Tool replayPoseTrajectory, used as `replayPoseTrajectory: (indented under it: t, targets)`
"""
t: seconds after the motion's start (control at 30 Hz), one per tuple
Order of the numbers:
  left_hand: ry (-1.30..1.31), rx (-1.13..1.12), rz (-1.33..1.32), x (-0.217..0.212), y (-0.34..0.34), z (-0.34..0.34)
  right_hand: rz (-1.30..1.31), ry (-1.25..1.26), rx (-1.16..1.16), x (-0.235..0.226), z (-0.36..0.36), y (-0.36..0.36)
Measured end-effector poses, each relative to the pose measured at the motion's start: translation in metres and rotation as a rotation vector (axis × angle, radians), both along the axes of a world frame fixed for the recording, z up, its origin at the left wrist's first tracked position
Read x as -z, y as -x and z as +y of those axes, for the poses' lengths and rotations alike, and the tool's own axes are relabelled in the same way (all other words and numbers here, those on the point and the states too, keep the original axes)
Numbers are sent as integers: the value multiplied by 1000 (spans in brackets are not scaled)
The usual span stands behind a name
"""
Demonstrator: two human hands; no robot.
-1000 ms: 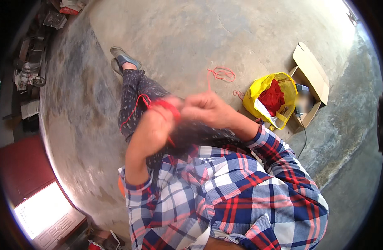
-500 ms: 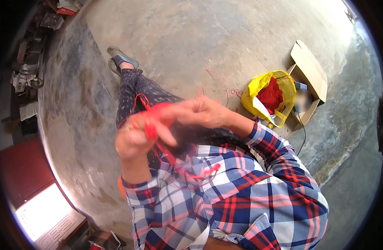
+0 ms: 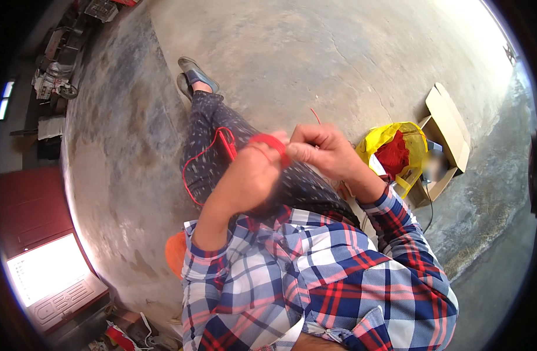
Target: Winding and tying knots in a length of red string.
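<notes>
- Looking down on two hands raised close together above the lap, over dark dotted trousers (image 3: pixel 207 140).
- Left hand (image 3: pixel 251 175) curled shut, with red cord (image 3: pixel 268 141) wrapped over its knuckles; blurred, so finger detail hard to make out.
- Right hand (image 3: pixel 327 153) closed in a pinch on the same red cord, thumb and fingers pressed together just beside the left knuckles.
- Trailing from the hands, a loop of that cord hanging down along the left thigh, thin and slack.
- Lying on the concrete floor (image 3: pixel 315 52) to the right, a yellow bag (image 3: pixel 391 137) holding a mass of red material (image 3: pixel 392 153), touching an open cardboard box (image 3: pixel 449 134).
- Resting on the floor further out, a grey sandal (image 3: pixel 195 73) on the outstretched foot.
- Covering both forearms and chest, a red, white and blue plaid shirt (image 3: pixel 315 275), sleeves rolled back.
</notes>
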State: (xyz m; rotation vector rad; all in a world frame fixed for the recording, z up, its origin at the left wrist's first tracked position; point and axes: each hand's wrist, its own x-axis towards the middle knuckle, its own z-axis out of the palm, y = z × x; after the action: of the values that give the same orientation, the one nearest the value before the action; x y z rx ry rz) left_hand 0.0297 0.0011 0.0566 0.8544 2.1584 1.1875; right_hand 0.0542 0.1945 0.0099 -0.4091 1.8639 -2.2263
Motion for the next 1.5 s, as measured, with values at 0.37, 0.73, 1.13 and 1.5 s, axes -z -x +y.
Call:
replayPoseTrajectory:
  t: [0.37, 0.73, 1.13, 1.5]
  targets:
    - [-1, 165, -197, -1, 12, -5, -163, 107, -45, 14, 12, 7]
    - [-108, 210, -419, -3, 11, 2, -170, 48, 20, 22, 20, 10]
    - [-409, 187, -585, 7, 6, 0, -167, 43, -7, 31, 18, 12]
    - [-124, -162, -461, 38, 5, -2, 83, -404, 57, 13, 7, 7]
